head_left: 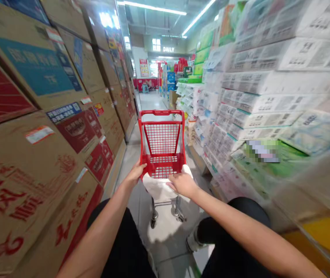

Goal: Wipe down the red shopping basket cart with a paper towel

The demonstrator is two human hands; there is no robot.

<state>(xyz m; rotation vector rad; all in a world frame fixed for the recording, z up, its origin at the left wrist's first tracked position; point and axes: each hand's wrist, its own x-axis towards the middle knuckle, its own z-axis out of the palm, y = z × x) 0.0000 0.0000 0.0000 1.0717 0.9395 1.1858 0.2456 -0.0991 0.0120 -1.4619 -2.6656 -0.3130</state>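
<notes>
A red plastic shopping cart [162,139] with grid walls stands right in front of me, on wheels. My left hand [136,173] is closed on its left side near the close end, thumb over the red edge. A soft white item [157,186], perhaps a cloth or bag, drapes over the cart's near edge. On this white item lies my right hand [183,183], its fingers curled around the item's upper edge. Whether those fingers also grip the cart underneath is hidden. Through the grid, no goods can be made out inside the basket.
Stacked cardboard cartons [37,154] wall the left side. Piled packs of wrapped tissue paper [257,100] line the right, with a green pack [286,154] low down. A tiled aisle floor [152,101] runs ahead to a blue stool [145,88]. My legs flank the cart's near end.
</notes>
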